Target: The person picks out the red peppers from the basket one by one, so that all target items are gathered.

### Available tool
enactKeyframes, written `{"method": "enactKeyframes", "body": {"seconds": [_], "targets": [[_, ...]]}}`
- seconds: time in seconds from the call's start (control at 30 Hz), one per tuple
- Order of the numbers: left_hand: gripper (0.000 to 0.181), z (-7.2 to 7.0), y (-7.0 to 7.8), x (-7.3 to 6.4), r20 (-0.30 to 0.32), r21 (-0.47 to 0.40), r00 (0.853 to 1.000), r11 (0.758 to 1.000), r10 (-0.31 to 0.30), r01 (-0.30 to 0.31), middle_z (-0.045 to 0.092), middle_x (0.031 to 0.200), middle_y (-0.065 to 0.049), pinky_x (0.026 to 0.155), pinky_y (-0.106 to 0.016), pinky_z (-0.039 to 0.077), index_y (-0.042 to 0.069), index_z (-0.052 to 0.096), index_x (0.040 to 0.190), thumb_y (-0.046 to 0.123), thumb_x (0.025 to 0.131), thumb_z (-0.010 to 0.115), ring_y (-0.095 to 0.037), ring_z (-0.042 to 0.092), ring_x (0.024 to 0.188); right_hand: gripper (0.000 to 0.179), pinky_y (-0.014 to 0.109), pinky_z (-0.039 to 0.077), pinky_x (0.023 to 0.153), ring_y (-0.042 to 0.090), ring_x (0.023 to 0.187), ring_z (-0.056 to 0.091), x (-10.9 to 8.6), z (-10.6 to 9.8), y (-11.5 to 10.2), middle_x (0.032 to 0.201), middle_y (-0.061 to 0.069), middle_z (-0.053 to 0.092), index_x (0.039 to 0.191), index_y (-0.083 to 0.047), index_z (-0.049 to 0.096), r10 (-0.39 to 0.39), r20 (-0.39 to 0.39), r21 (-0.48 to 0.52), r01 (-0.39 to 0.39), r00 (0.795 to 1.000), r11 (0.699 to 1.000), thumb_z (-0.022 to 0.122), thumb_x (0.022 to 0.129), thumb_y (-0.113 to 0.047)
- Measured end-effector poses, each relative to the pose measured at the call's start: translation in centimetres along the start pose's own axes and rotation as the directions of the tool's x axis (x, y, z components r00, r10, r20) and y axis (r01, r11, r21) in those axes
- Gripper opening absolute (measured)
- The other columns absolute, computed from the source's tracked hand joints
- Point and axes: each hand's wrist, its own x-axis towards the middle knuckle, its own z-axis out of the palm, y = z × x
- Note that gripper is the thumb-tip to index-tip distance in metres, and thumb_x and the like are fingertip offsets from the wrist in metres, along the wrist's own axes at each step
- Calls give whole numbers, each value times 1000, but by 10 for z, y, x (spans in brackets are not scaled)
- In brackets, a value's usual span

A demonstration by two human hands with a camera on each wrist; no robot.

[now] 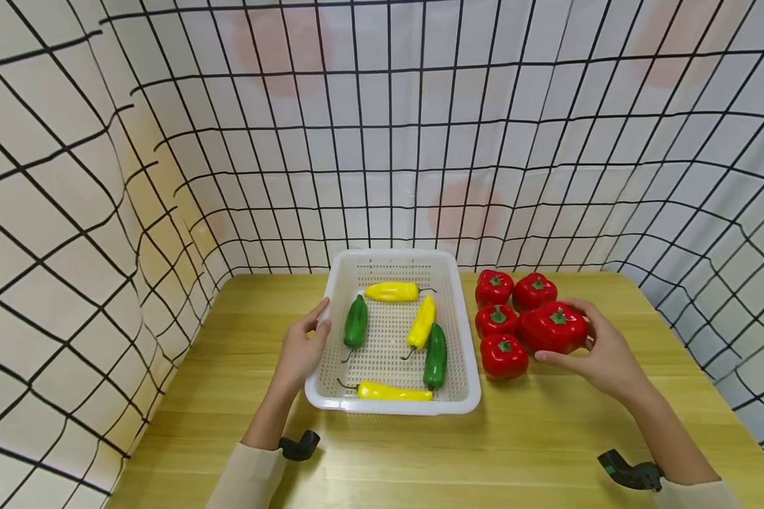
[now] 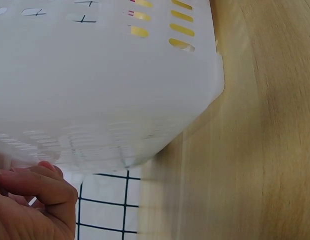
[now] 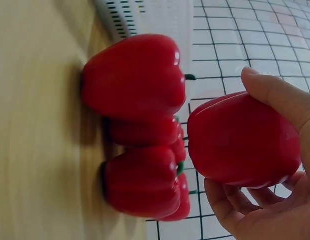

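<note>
My right hand point(image 1: 595, 353) grips a red bell pepper point(image 3: 242, 140), with the thumb on one side and fingers curled round the other. In the right wrist view this pepper is off the table, and in the head view it overlaps the group of red bell peppers point(image 1: 504, 355) right of the basket. My left hand point(image 1: 303, 351) holds the left rim of the white plastic basket point(image 1: 393, 406), its fingers bent against the edge in the left wrist view. Inside the basket lie yellow peppers point(image 1: 391, 291) and green peppers point(image 1: 356, 323), spread apart.
The basket stands on a wooden table point(image 1: 382, 459). White walls with a black grid point(image 1: 391, 148) rise behind and at both sides. A dark wrist camera mount point(image 1: 630, 472) sits on the right forearm, another point(image 1: 301, 446) on the left.
</note>
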Motion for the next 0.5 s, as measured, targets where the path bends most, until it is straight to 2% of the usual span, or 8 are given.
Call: {"method": "enactKeyframes", "body": {"seconds": [0.1, 0.13, 0.2, 0.23, 0.33, 0.5], "targets": [[47, 0, 0, 1, 0, 8, 1000, 1000, 3, -3, 64, 116, -19, 65, -36, 65, 39, 49, 152, 31, 106, 55, -27, 72, 83, 99, 3, 43, 83, 47, 133, 45, -5, -1, 5, 154, 22, 41, 159, -11, 29, 14, 2, -16, -14, 1000, 1000, 87, 83, -36], [47, 0, 0, 1, 0, 10, 1000, 1000, 4, -4, 64, 115, -19, 65, -36, 65, 39, 49, 152, 30, 106, 55, -27, 71, 83, 100, 8, 49, 88, 47, 134, 44, -6, -1, 6, 154, 22, 41, 159, -10, 28, 18, 4, -20, -18, 1000, 1000, 87, 83, -37], [47, 0, 0, 1, -2, 12, 1000, 1000, 6, -6, 64, 115, -19, 65, -36, 65, 38, 50, 152, 30, 106, 55, -28, 71, 83, 101, 27, 57, 98, 49, 134, 44, -8, 1, 9, 154, 23, 40, 159, -9, 28, 22, 7, -26, -22, 1000, 999, 87, 83, -38], [47, 0, 0, 1, -2, 14, 1000, 1000, 6, -6, 64, 115, -19, 65, -36, 65, 38, 50, 152, 30, 106, 55, -28, 71, 84, 101, 40, 57, 103, 49, 135, 44, -9, 1, 11, 155, 23, 40, 159, -9, 28, 25, 9, -26, -25, 1000, 999, 87, 83, -39], [47, 0, 1, 1, -2, 13, 1000, 1000, 7, -7, 64, 117, -19, 65, -36, 65, 38, 50, 152, 30, 106, 55, -28, 72, 84, 101, 73, 44, 103, 52, 134, 42, -12, 4, 15, 154, 25, 39, 159, -8, 28, 29, 7, -17, -29, 1000, 999, 87, 83, -38], [47, 1, 2, 0, -6, 12, 1000, 1000, 8, -8, 65, 117, -20, 65, -37, 65, 37, 50, 152, 30, 106, 55, -29, 72, 85, 104, 77, 41, 104, 52, 136, 41, -16, 9, 25, 154, 26, 37, 159, -9, 27, 58, 9, 1, -58, 998, 998, 89, 81, -38]]}}
